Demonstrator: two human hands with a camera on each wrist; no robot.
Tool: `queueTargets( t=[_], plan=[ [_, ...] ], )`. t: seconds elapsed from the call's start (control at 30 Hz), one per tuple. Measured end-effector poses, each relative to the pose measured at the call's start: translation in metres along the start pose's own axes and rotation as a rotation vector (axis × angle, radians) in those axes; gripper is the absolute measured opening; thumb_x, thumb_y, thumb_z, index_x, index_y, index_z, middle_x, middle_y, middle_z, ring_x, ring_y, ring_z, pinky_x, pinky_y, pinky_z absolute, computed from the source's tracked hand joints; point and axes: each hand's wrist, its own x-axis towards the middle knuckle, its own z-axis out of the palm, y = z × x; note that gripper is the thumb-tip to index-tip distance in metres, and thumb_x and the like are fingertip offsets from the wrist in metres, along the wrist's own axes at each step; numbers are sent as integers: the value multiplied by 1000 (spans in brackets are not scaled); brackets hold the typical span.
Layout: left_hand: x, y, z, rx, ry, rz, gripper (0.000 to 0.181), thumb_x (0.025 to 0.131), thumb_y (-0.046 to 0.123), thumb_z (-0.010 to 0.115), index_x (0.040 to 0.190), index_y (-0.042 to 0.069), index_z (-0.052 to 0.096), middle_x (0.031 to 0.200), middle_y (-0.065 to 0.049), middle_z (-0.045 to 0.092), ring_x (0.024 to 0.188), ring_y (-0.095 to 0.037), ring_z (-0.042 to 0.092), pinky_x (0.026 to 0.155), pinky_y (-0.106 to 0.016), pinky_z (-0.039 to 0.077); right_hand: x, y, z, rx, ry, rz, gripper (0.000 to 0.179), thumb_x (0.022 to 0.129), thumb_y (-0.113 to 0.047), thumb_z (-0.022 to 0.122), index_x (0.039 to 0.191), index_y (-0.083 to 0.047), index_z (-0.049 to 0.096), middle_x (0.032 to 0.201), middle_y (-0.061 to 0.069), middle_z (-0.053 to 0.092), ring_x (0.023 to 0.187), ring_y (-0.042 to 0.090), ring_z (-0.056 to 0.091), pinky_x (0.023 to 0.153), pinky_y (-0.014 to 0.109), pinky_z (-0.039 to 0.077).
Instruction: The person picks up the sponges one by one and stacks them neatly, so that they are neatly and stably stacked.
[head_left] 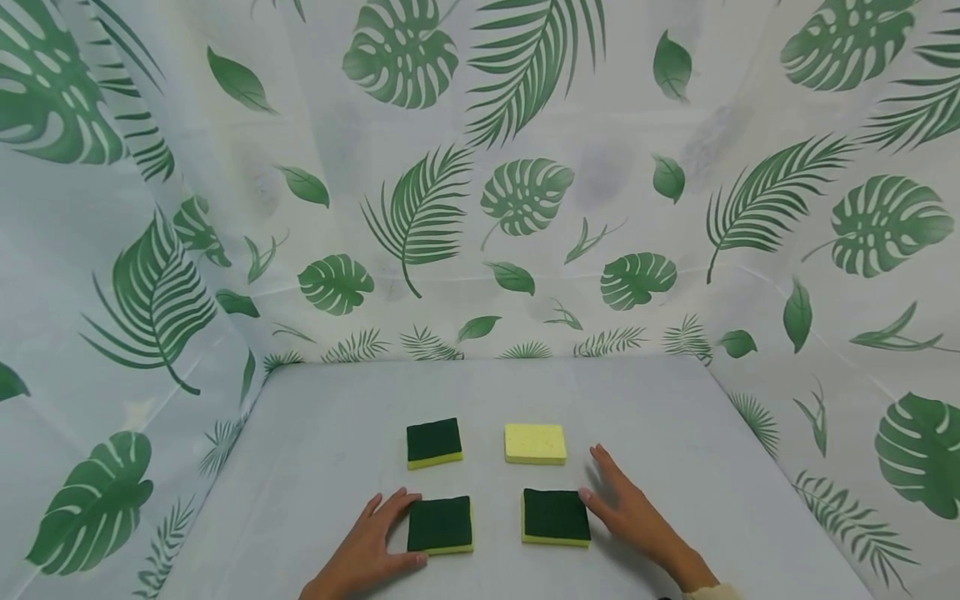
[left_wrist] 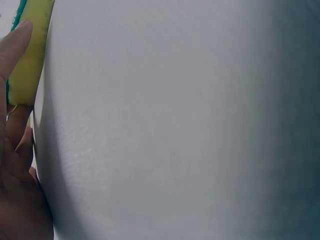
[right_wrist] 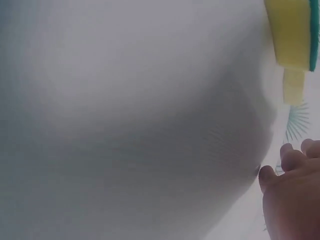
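My left hand [head_left: 372, 542] grips a dark green and yellow sponge [head_left: 440, 525] at the near left, thumb at its near edge and fingers at its far left corner. In the left wrist view, the thumb lies against that sponge's yellow side [left_wrist: 29, 75]. My right hand [head_left: 637, 521] is beside another sponge [head_left: 557, 514] at the near right, also dark green side up. The thumb is at this sponge's upper right corner, and the other fingers reach forward, apart from it. The right wrist view shows the sponge's yellow side [right_wrist: 290, 35] beyond loosely extended fingers.
Behind these two, one sponge [head_left: 434, 442] lies green side up on the left and another [head_left: 535, 443] yellow side up on the right. All rest on a white-covered table [head_left: 322, 433]. Leaf-printed curtains [head_left: 525, 325] enclose its back and sides.
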Motion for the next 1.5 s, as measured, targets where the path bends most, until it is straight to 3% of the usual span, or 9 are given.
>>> queueTargets(
  t=[0.3,0.6,0.83,1.17,1.5],
  plan=[
    [0,-1,-3,8,1,3,92,84,68,83,156,19,53,166,-19,43,156,-52,24,124,-75,14,-8,-3,10,23,-20,-45,96,101,-56,70,171,-7,25,174,23,22,157,49,23,123,71,24],
    [1,-3,-1,7,-5,24,92,84,68,82,156,17,53,165,-19,43,155,-50,27,124,-74,14,-15,6,17,35,-5,-153,101,89,-53,86,166,-8,38,165,21,42,152,45,38,121,66,34],
    [1,-1,-2,-5,-8,21,92,85,68,82,156,17,53,165,-19,43,156,-50,26,124,-74,14,-17,7,19,37,-41,-130,102,79,-53,94,160,-10,50,158,18,54,147,44,47,116,68,40],
    [1,-3,-2,3,-6,29,93,85,69,81,156,16,53,165,-19,44,156,-48,28,126,-72,13,-17,7,20,4,-42,-139,92,79,-51,94,154,-13,56,151,11,61,140,39,54,112,65,46],
    [1,-2,-2,7,0,27,92,85,69,81,156,17,54,165,-18,44,156,-47,29,125,-73,13,-15,3,19,36,-32,-120,89,78,-46,96,151,-12,59,149,15,62,140,43,55,112,69,44]
  ],
)
